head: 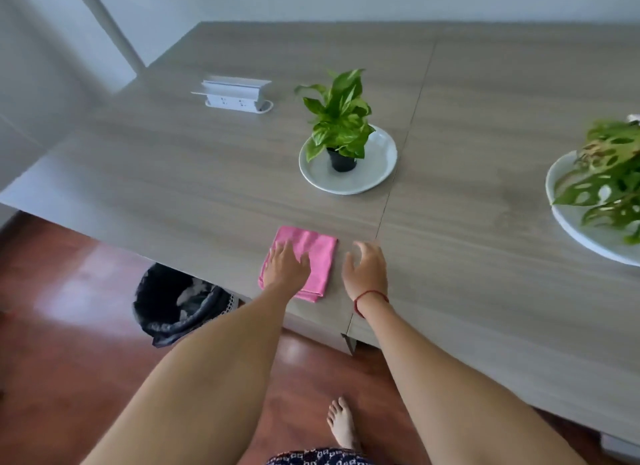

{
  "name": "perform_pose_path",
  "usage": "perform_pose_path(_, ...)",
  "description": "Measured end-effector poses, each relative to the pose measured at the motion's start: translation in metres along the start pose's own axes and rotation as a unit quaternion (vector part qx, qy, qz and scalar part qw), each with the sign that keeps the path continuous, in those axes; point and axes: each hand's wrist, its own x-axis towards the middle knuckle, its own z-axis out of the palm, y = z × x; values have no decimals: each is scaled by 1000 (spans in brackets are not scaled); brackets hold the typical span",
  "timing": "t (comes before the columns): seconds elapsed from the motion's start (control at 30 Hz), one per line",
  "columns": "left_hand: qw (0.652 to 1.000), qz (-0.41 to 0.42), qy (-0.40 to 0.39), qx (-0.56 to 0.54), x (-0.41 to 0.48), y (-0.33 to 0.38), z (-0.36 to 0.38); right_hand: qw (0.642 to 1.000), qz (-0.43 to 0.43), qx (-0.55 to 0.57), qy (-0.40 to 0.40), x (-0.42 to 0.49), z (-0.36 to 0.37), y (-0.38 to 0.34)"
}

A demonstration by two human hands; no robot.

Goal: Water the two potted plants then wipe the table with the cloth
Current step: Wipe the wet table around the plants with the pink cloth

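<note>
A folded pink cloth (317, 256) lies near the front edge of the grey wood table (207, 173). My left hand (285, 265) rests flat on the cloth's left part, fingers spread. Just right of the cloth, my right hand (365, 270) hovers open over the table and holds nothing. A small green plant in a black pot (341, 159) stands on a white plate (377, 166) at the table's middle. A second leafy plant (609, 177) sits on another white plate (568, 222) at the right edge, partly cut off.
A white power socket box (235, 95) stands at the back left of the table. Below the table's front edge a black-lined waste bin (176, 301) stands on the red-brown floor. My bare foot (341, 424) is near the table's leg.
</note>
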Motion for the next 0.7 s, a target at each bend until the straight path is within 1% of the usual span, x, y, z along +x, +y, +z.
perform_pose_path(0.13,999,-44,-12,-9,26,-21,-2,992,118,32,-43,-1,36,-5)
perform_pose_path(0.23,996,-88,-12,-16,34,-20,-1,978,183,71,-68,-1,51,-6)
perform_pose_path(0.3,995,-88,-9,-36,38,-11,2,967,221,99,-74,5,52,-6)
perform_pose_path(0.37,994,-78,-24,-69,40,1,7,959,246,122,-77,11,50,-5)
perform_pose_path(0.43,993,-60,-41,-93,41,16,8,955,254,146,-54,15,45,-6)
perform_pose_path(0.47,993,-56,-36,-95,41,23,9,955,247,160,-39,17,40,-6)
perform_pose_path(0.57,991,-26,-34,-124,43,46,16,955,236,177,37,25,17,-3)
perform_pose_path(0.63,982,30,-109,-151,32,107,52,942,250,163,157,27,-45,28)
perform_pose_path(0.7,976,49,-133,-168,23,125,55,938,242,149,199,31,-65,41)
